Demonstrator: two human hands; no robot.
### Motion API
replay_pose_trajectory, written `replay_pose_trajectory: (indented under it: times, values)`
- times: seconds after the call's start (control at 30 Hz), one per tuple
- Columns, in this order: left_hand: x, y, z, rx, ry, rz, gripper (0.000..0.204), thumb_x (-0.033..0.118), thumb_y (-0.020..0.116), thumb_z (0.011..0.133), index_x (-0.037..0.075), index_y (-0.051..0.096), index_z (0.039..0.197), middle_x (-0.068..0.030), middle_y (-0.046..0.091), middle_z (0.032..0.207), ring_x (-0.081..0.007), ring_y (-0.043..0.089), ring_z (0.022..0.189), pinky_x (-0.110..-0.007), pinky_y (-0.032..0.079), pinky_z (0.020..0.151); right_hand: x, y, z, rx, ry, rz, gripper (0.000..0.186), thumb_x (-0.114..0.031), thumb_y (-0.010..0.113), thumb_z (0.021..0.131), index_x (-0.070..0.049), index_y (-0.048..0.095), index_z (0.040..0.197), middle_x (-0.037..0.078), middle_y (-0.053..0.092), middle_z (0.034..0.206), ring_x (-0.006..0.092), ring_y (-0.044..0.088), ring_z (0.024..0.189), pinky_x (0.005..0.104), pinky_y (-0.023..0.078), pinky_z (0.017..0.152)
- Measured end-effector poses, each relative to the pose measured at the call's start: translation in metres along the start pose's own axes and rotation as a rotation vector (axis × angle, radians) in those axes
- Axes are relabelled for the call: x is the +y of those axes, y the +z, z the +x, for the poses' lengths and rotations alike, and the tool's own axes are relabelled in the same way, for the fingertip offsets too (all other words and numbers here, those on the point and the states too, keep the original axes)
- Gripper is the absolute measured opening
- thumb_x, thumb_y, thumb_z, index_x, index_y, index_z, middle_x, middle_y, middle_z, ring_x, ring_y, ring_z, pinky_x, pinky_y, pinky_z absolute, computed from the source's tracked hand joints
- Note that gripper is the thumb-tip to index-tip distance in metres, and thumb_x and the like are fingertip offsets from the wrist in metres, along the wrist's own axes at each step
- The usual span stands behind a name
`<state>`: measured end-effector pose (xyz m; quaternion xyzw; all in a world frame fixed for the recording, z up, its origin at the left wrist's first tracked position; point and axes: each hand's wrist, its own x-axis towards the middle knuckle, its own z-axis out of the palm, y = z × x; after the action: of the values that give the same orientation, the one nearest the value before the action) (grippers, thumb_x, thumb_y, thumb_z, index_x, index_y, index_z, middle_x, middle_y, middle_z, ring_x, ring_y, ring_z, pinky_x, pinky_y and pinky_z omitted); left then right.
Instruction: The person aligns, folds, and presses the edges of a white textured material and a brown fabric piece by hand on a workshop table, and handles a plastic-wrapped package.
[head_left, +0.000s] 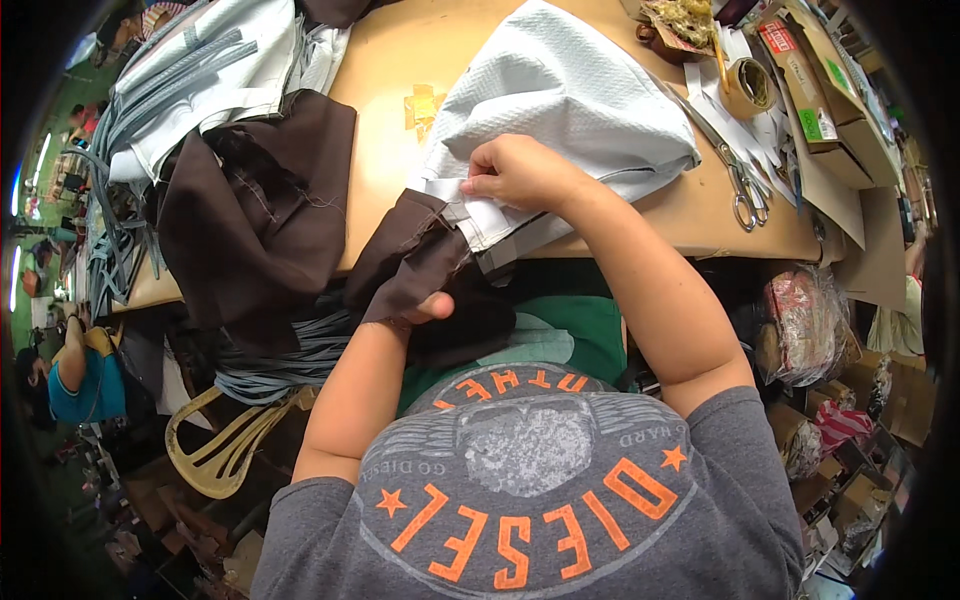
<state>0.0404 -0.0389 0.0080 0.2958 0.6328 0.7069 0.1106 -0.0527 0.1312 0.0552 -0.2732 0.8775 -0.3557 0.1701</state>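
Observation:
A white textured fabric piece (560, 95) lies bunched on the table, joined at its lower left corner to dark brown fabric (400, 235). My right hand (520, 172) is closed at that corner, thumb and fingers pinching a white strip (485, 220) by the seam. Folds of the brown fabric cover most of my left hand (432, 307). Only its thumb sticks out, pointing right, below the seam; its other fingers are hidden. Loose threads and a raw edge show along the brown fabric near the join.
On the table's left lie more brown fabric (260, 215), white pieces and grey cords (165, 85). Scissors (745, 190), paper strips, a tape roll (750, 88) and a cardboard box (835, 110) sit at the right. Brown tape (423, 110) marks the tabletop. A yellowish plastic chair (215, 455) stands lower left.

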Motion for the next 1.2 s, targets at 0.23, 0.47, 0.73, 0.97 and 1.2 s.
replay_pose_trajectory:
  times: [0.23,0.47,0.73,0.97,1.2]
  values:
    - [0.011,0.025,0.013,0.456,-0.587,-0.815,0.043,0.034,0.048,0.088,0.005,0.045,0.119,-0.0059,0.051,0.116,-0.0151,0.048,0.107,-0.03,0.037,0.092,0.0,-0.027,-0.04,0.138,-0.242,0.084,0.013,-0.015,0.062,0.076,-0.002,0.061,0.079,0.013,0.059,0.071,0.0246,0.057,0.066,0.0304,0.044,0.059]
    - [0.008,0.022,0.017,0.482,-0.64,-0.927,0.041,0.033,0.046,0.089,0.005,0.046,0.118,-0.007,0.054,0.112,-0.0172,0.053,0.101,-0.032,0.044,0.087,0.001,-0.036,-0.053,0.027,-0.41,-0.162,0.009,-0.01,0.063,0.072,-0.003,0.061,0.078,0.009,0.059,0.072,0.0246,0.058,0.069,0.0338,0.046,0.062]
    - [0.01,0.019,0.016,0.474,-0.658,-0.928,0.04,0.033,0.044,0.089,0.005,0.045,0.117,-0.0069,0.055,0.11,-0.0175,0.055,0.097,-0.033,0.047,0.081,-0.007,-0.04,-0.061,0.022,-0.643,-0.699,0.009,-0.01,0.056,0.065,-0.007,0.057,0.073,0.003,0.056,0.073,0.0203,0.056,0.074,0.0307,0.047,0.066]
    - [0.006,0.017,0.013,0.442,-0.642,-0.942,0.039,0.03,0.04,0.091,0.003,0.045,0.118,-0.0092,0.054,0.112,-0.0203,0.054,0.101,-0.035,0.043,0.088,-0.005,-0.036,-0.056,0.041,-0.703,-0.591,0.009,-0.011,0.059,0.06,-0.008,0.055,0.068,0.003,0.053,0.068,0.0209,0.055,0.072,0.0313,0.046,0.065]
    - [0.01,0.015,0.017,0.416,-0.638,-0.986,0.04,0.028,0.037,0.092,0.0,0.043,0.12,-0.012,0.053,0.115,-0.0231,0.053,0.104,-0.038,0.043,0.09,-0.016,-0.035,-0.066,0.2,-0.635,-0.468,0.011,-0.013,0.061,0.06,-0.01,0.052,0.066,0.001,0.047,0.071,0.0198,0.049,0.072,0.0304,0.043,0.062]
